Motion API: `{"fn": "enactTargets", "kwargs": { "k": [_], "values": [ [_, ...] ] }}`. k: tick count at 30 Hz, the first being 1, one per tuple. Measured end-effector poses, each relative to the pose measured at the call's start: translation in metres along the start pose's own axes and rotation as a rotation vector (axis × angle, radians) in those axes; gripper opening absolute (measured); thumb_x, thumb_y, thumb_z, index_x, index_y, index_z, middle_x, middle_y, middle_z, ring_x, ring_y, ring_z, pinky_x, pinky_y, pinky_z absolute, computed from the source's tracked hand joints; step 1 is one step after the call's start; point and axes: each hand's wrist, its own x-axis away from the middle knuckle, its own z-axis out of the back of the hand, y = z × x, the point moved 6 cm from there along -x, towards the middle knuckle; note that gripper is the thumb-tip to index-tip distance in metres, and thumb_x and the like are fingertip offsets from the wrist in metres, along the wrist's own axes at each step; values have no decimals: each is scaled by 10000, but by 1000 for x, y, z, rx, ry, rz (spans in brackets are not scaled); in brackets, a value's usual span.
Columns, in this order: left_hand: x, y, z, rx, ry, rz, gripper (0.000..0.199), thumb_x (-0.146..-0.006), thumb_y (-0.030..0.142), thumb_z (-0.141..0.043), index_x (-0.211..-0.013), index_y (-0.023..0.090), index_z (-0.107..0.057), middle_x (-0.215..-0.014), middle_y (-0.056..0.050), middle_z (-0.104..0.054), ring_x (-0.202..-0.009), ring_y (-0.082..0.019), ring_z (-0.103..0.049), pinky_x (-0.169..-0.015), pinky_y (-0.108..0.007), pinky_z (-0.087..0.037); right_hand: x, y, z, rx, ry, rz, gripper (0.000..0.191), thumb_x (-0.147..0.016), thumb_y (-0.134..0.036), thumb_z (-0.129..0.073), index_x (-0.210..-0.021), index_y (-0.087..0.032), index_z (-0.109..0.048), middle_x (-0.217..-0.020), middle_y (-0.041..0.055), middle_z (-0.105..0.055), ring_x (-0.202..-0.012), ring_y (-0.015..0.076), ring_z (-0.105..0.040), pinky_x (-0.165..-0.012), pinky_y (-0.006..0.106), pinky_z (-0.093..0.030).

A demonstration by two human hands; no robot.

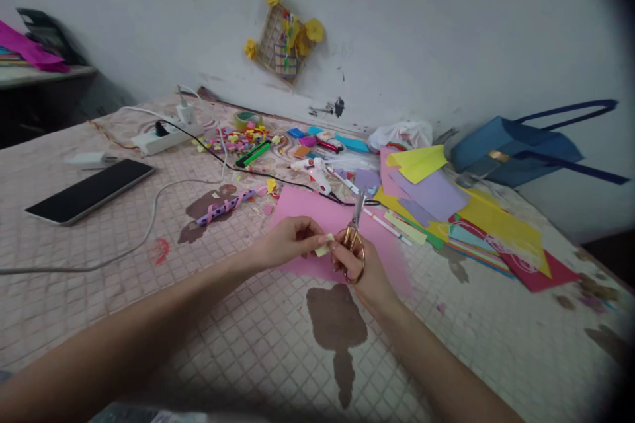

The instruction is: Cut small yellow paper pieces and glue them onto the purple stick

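Between the fingertips of my left hand (292,239) is a small piece of pale yellow paper (323,248). My right hand (361,271) has its fingers around gold-handled scissors (353,231), whose blades point away from me and look closed. The right thumb and fingertips also meet the yellow piece, so both hands are close together. Under them lies a pink paper sheet (297,206) on the table. Beyond the hands rests a white hot glue gun (317,175).
Coloured papers (431,192) spread to the right, near a blue bag (510,149). At left are a dark phone or tablet (94,190), a power strip (166,137) and cables. A purple wrapped stick (225,207), a green cutter (254,154) and tape (247,120) lie farther back.
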Motion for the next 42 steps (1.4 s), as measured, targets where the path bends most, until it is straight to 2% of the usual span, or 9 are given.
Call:
{"fn": "enactTargets", "kwargs": {
  "k": [4,8,11,15,20,23,28,38,42],
  "values": [
    [0,-6,-3,60,-7,57,272,-694,352,-678,-729,107,-563,-620,-13,-598,-553,-88,-532,-532,-218,-418,-1,-1,0,-1,-7,23,208,-760,-354,-616,-724,-174,-517,-541,-44,-517,-469,80,-437,-450,198,-329],
    [1,-9,-4,182,-9,144,254,-721,345,-659,-719,113,-554,-567,0,-590,-526,-82,-535,-528,-212,-411,0,-6,0,16,-21,21,205,-777,-339,-601,-703,-170,-511,-527,-42,-512,-469,76,-431,-460,198,-327],
    [1,-7,1,289,62,164,235,-729,329,-657,-721,116,-557,-566,7,-586,-518,-70,-532,-530,-200,-412,2,-10,-1,14,-31,19,249,-813,-388,-557,-704,-170,-503,-522,-45,-479,-458,74,-405,-445,203,-299],
    [0,-1,10,403,162,157,216,-713,282,-680,-710,103,-560,-653,-40,-640,-569,-87,-583,-579,-218,-459,5,-12,-6,-16,-111,-30,355,-867,-498,-416,-779,-172,-528,-525,-44,-440,-455,82,-378,-430,213,-259],
    [-1,3,19,519,208,131,198,-728,248,-679,-724,99,-549,-805,-118,-690,-739,-155,-663,-694,-264,-505,10,-11,-13,81,-237,-87,398,-849,-544,-412,-763,-171,-520,-540,-45,-417,-473,88,-398,-456,214,-315],
    [-1,3,21,543,223,123,175,-747,227,-664,-730,103,-541,-795,-118,-695,-776,-168,-672,-737,-280,-512,13,-9,-16,152,-263,-110,404,-839,-552,-420,-740,-171,-511,-532,-55,-399,-451,80,-391,-440,209,-322],
    [-1,1,21,564,222,133,160,-758,206,-653,-734,105,-532,-782,-111,-697,-744,-163,-677,-714,-269,-522,14,-8,-18,200,-263,-118,400,-827,-558,-437,-725,-176,-502,-498,-73,-363,-412,71,-347,-412,204,-295],
    [-1,0,21,613,202,128,167,-753,211,-657,-726,110,-526,-782,-117,-704,-747,-171,-680,-724,-274,-522,11,-13,-13,364,-244,6,386,-843,-533,-426,-699,-181,-492,-555,-42,-416,-484,92,-369,-450,224,-279],
    [-1,2,21,602,208,120,176,-746,215,-665,-719,108,-527,-782,-116,-702,-739,-164,-678,-722,-273,-522,11,-13,-13,365,-254,5,392,-843,-539,-422,-700,-181,-495,-548,-43,-406,-482,93,-350,-451,227,-273]
  ]
}}
